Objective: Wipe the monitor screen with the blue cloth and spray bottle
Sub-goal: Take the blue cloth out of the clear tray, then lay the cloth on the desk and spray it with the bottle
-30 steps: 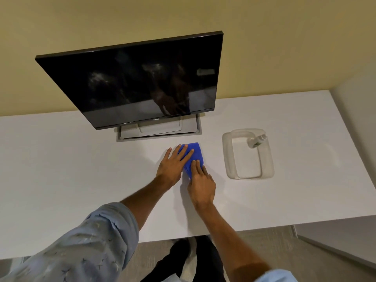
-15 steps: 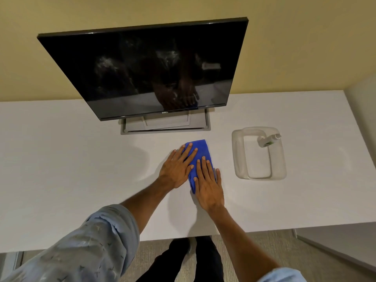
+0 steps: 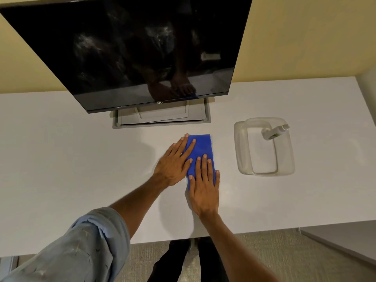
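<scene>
A folded blue cloth (image 3: pixel 201 146) lies flat on the white desk (image 3: pixel 71 169), in front of the monitor stand. My left hand (image 3: pixel 175 161) rests flat on the cloth's left edge, fingers spread. My right hand (image 3: pixel 204 186) lies flat over the cloth's near end, fingers straight and pointing away from me. Neither hand grips the cloth. The black monitor (image 3: pixel 132 47) is off and shows smudges and my reflection. A small white spray bottle (image 3: pixel 274 132) leans in the far corner of a clear plastic tray (image 3: pixel 242 151) to the right of the cloth.
The monitor's grey stand base (image 3: pixel 162 120) sits just beyond the cloth. A yellow wall rises behind the desk. A white side panel (image 3: pixel 368 94) bounds the desk on the right. The desk's front edge runs below my forearms, with carpet and my dark shoes (image 3: pixel 179 259) underneath.
My head has moved closer, so the monitor fills more of the view. My right hand has slid farther onto the cloth, and both hands now lie flatter on it.
</scene>
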### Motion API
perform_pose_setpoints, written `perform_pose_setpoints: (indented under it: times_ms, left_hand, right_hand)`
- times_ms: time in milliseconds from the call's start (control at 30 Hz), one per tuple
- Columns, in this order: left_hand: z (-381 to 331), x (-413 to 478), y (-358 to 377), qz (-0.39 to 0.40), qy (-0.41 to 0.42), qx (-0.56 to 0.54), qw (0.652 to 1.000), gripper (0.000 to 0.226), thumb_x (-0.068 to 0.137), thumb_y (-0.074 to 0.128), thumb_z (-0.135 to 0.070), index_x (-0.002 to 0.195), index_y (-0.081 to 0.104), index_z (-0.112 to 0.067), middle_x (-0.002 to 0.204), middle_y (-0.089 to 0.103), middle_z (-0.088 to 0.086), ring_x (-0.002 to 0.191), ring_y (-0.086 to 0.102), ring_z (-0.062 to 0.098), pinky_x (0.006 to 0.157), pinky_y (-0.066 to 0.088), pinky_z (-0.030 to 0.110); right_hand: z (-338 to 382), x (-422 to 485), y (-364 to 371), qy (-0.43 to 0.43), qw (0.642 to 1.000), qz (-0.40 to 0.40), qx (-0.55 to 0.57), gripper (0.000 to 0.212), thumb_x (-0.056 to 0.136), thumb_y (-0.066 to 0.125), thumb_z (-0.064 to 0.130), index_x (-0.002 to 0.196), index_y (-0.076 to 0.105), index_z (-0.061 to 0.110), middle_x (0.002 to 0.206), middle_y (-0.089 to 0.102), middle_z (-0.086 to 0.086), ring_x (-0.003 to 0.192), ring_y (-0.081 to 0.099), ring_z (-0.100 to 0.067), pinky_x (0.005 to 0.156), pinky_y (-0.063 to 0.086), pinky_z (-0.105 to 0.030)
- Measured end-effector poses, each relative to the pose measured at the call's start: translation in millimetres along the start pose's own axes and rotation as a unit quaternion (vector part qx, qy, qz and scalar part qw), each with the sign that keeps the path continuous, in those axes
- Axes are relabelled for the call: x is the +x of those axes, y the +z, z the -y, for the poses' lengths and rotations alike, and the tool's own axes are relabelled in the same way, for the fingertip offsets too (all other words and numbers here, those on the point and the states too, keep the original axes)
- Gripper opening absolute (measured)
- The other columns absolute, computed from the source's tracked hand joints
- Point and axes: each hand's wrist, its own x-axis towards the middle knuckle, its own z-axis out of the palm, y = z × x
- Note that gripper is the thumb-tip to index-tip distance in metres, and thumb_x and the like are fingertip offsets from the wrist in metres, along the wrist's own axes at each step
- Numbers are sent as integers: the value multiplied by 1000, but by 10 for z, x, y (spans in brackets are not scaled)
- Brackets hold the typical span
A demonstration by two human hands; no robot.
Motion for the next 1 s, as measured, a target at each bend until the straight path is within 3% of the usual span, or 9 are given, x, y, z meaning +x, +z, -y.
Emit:
perform_pose_setpoints:
  times_ms: [200,367,467,567,667,767,900,1000]
  left_hand:
    - [-145,-288,221,-73,-105,-4,992,72,120,17,-47,177,-16,-20,186,-24,2,174,-20,21,144,-4,42]
    - [-259,-457,378,-130,-240,-12,962,71,121,18,-43,178,-13,-15,186,-22,6,174,-16,23,144,-1,45]
    - [-320,-492,469,-142,-258,1,956,70,121,15,-44,179,-11,-16,187,-19,6,175,-13,23,144,2,47]
    - [-291,-508,486,-173,-251,12,952,70,119,14,-46,180,-2,-17,189,-9,6,176,-5,25,144,6,48]
    - [-266,-499,558,-199,-238,23,950,70,119,18,-46,181,5,-16,189,0,7,176,3,27,144,11,50]
    - [-263,-493,615,-217,-234,22,947,70,119,19,-45,181,6,-15,189,2,7,176,4,26,143,12,52]
    - [-232,-454,673,-236,-234,14,943,70,119,20,-45,181,8,-15,189,4,6,176,7,26,143,13,53]
    - [-229,-436,706,-248,-231,9,941,70,119,21,-45,181,9,-16,189,6,5,176,9,25,143,15,54]
  right_hand:
    - [-67,6,-43,-25,999,16,-29,69,116,38,41,173,12,14,182,4,-4,169,4,-24,135,12,-56]
    - [-158,-10,-325,-50,998,-9,39,65,116,30,43,172,23,11,180,22,-5,167,19,-25,135,16,-57]
    - [-239,-54,-614,-46,992,-65,99,58,115,37,35,169,32,16,174,37,-2,162,34,-21,132,27,-55]
    - [-402,52,-956,-54,978,-164,113,55,108,54,15,161,45,20,156,54,-1,141,51,-20,119,41,-39]
    - [-649,308,-1288,9,958,-263,117,51,102,58,10,151,56,23,139,62,1,125,55,-17,100,37,-28]
    - [-932,558,-1497,125,920,-328,174,42,99,58,13,140,63,21,129,66,3,118,58,-19,98,40,-31]
    - [-1306,885,-1624,245,889,-332,198,46,97,62,22,142,60,17,129,65,2,118,60,-24,100,50,-51]
    - [-1533,1107,-1672,266,895,-315,169,49,96,67,34,140,62,15,132,65,-2,125,58,-28,101,48,-49]
